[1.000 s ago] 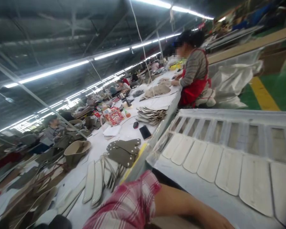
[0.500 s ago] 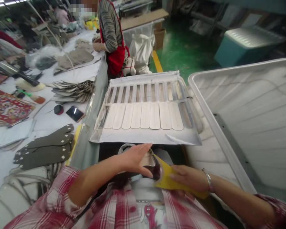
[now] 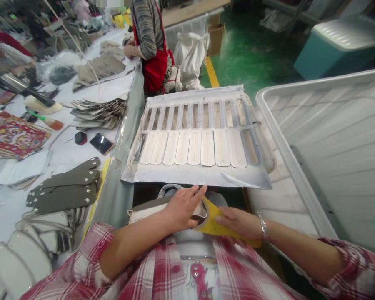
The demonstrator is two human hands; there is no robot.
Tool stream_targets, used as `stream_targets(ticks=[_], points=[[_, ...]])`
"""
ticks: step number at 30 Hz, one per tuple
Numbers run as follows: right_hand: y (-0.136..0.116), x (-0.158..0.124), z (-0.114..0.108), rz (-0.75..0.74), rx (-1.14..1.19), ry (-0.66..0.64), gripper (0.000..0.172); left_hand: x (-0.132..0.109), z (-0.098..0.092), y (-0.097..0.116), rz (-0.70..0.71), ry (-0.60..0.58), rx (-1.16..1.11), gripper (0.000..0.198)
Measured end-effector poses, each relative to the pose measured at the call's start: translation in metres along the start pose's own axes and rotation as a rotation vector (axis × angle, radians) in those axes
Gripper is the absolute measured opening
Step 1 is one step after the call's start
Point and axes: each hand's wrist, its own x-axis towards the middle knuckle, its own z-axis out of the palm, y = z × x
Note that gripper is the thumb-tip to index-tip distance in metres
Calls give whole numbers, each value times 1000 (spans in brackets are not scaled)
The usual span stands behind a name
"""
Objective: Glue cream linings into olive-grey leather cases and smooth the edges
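Note:
A folded piece (image 3: 150, 210), dark grey above and cream below, lies across my lap. Over its right end, my left hand (image 3: 183, 208) is curved, fingers on top and thumb on the near side. My right hand (image 3: 237, 223) grips a flat yellow piece (image 3: 211, 223) with a hollowed end, which meets the end of the folded piece between my hands. Whether the yellow piece reaches inside it, I cannot tell. In front of me, a white slotted board (image 3: 187, 177) carries several cream rounded strips (image 3: 195, 148) side by side.
Left, a long table (image 3: 62, 152) bears dark grey strips (image 3: 65, 187), stacked pieces (image 3: 100, 114), pale panels (image 3: 28, 254), a phone (image 3: 101, 143) and a brush (image 3: 51, 123). A large white bin (image 3: 331, 146) stands right. Beyond the board, a person in a red apron (image 3: 156, 68) works.
My left hand has closed in, its thumb drawing nearer the fingers around the folded piece. The yellow piece and my right hand have shifted slightly left. The whole view has tilted a little.

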Motion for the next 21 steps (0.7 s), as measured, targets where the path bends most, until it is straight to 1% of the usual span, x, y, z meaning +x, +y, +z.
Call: stream_targets(ticks=[3,6,11,14,16,21], points=[[4,4,3,12,7,27,33,-3,-1,-4,24,-10,-3,101],[6,7,6,39,20,52,33,-5,-5,-9,69,-54,4,104],[-2,4,11,72,57,66,32,-7,-11,-13,85,-103,1,106],[-10,3,12,77,49,40,31,-8,-13,-14,81,-111,-7,108],[-13,3,13,105,51,35,31,-8,-13,-16,76,-110,-10,109],[-15,7,15,147,75,55,31,-9,-13,-18,83,-96,-24,109]])
